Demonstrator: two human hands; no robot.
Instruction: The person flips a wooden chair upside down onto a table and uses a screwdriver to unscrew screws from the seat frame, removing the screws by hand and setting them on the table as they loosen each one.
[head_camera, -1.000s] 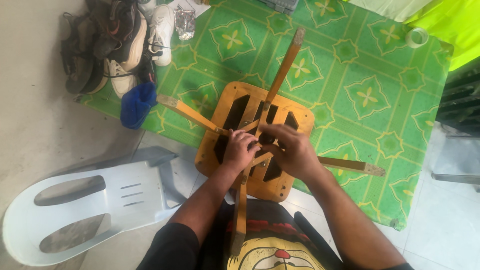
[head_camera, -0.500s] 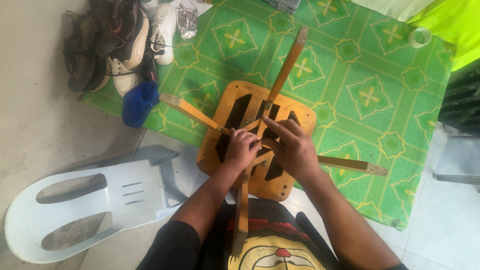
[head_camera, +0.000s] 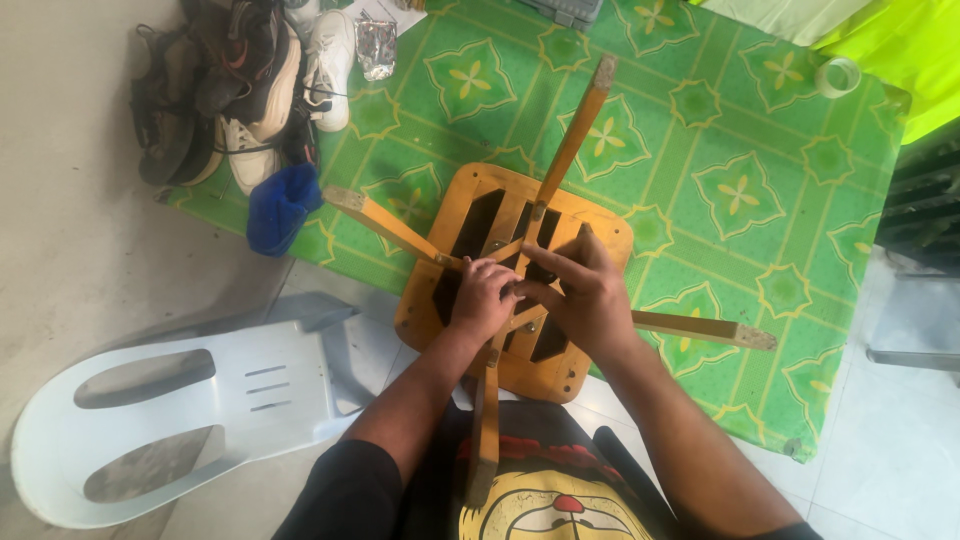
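Both the left hand (head_camera: 483, 298) and right hand (head_camera: 580, 295) pinch the upturned wooden stool (head_camera: 470, 215) where its legs cross; the twelve-o'clock leg (head_camera: 572, 140) could poke the face.

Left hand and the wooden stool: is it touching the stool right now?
Touching. The head view shows the left hand pressed on the crossing leg braces at the centre of the upturned wooden stool, its fingers meeting the right hand.

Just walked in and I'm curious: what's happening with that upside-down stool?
A person has a wooden stool turned upside down on a green patterned mat, its four legs sticking up. The left hand and right hand are both at the middle, where the crossed braces meet, fingers working on something small there. A white plastic chair lies beside it, and shoes are piled at the mat's corner.
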